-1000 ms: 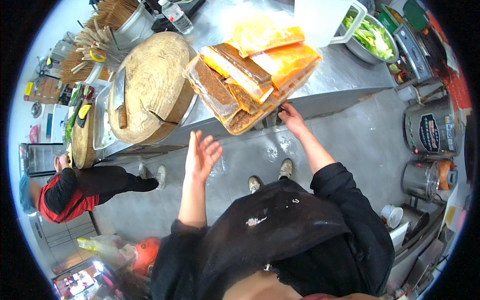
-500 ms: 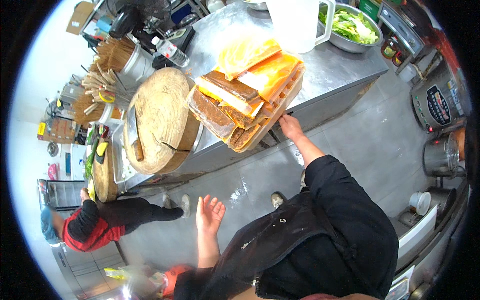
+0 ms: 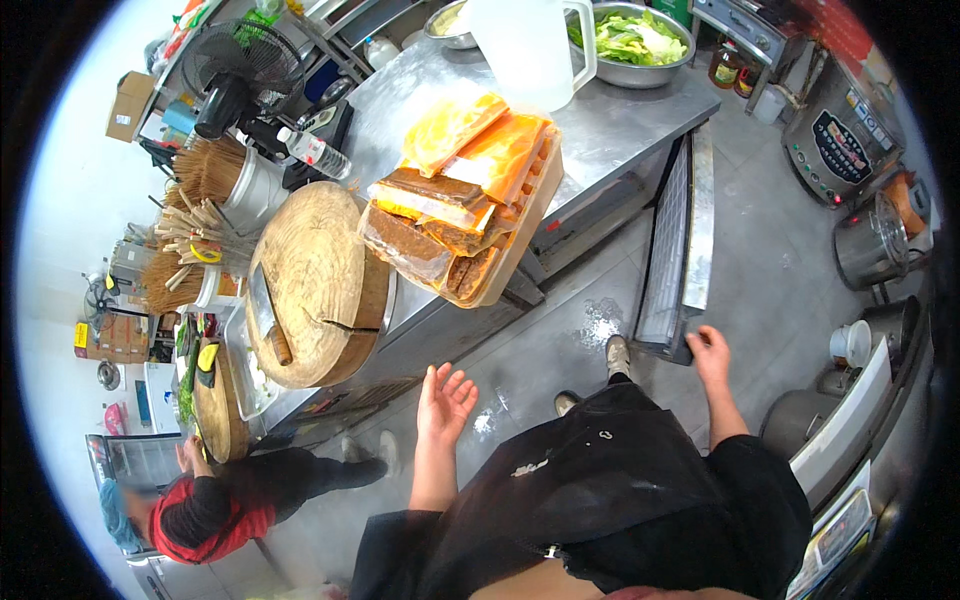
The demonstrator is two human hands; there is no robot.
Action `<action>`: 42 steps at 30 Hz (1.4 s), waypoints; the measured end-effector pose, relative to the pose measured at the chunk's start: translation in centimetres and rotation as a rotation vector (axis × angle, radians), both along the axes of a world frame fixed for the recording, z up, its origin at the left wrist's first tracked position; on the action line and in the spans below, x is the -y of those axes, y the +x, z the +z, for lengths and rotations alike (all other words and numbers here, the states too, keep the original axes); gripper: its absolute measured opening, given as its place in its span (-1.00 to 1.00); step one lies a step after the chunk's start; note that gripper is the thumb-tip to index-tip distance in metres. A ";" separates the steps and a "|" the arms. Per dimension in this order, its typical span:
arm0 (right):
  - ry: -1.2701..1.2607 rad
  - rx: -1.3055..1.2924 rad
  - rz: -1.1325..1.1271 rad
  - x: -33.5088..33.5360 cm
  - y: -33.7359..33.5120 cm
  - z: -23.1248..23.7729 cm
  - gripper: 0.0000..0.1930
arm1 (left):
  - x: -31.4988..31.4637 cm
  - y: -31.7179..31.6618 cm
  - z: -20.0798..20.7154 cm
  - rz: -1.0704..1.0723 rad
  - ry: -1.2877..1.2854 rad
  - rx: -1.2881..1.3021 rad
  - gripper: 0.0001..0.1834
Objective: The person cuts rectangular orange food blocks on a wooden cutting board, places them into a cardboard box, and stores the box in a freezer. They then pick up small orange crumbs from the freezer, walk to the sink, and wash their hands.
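Note:
My right hand (image 3: 710, 356) has its fingers curled at the outer edge of a counter door (image 3: 675, 270), which stands swung open from the metal counter (image 3: 625, 150). The door's pale inner panel faces the counter. My left hand (image 3: 446, 402) hangs in front of the counter, palm up, fingers apart and holding nothing. Nearest to it on the counter is a clear plastic crate (image 3: 528, 245) heaped with bags of orange and dark brown blocks (image 3: 410, 240). The inside of the cabinet is mostly hidden.
Left of the crate, a cleaver (image 3: 262, 305) lies on a thick round chopping block (image 3: 310, 250). A translucent pitcher (image 3: 515, 50) and a steel bowl of greens (image 3: 650, 75) stand farther back. A person in red and black (image 3: 215, 515) works at the left. White powder (image 3: 600, 325) marks the floor.
My right hand has moved right and nearer to me from the counter front, and the door has swung open with it. My left hand stays open. The view has shifted.

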State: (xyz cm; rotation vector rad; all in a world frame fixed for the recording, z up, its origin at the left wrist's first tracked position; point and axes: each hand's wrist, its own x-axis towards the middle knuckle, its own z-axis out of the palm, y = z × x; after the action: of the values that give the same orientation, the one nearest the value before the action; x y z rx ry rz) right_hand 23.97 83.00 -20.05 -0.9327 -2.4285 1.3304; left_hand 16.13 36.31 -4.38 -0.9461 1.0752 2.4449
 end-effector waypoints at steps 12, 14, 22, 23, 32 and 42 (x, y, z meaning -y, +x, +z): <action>0.363 0.124 -0.556 -21.0 5.7 -3.0 -0.65 | -4.4 -5.9 2.1 0.053 -0.073 -0.063 -0.63; 0.417 0.143 -0.553 -24.1 5.8 -3.2 -0.65 | -4.7 -6.7 2.7 0.124 -0.091 -0.071 -0.63; 0.468 0.368 -0.604 -31.8 5.3 -2.9 -0.58 | -5.4 -8.2 4.3 0.341 -0.203 -0.081 -0.66; 0.486 0.364 -0.596 -32.6 5.1 -2.6 -0.58 | -5.4 -8.2 4.4 0.368 -0.211 -0.077 -0.65; 0.724 0.229 -0.403 -33.0 3.0 -0.4 -0.61 | -5.4 -9.4 4.9 0.449 -0.320 -0.034 -0.69; 0.712 0.305 -0.293 -33.5 5.4 -0.3 -0.67 | -4.9 -12.3 4.5 0.436 -0.433 -0.074 -0.68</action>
State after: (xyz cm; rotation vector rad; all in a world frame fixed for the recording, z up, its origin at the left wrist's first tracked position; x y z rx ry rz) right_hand 29.41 116.50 -20.37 -1.2545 -2.5364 0.1897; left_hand 3.81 41.21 0.09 -1.3520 1.6143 2.6488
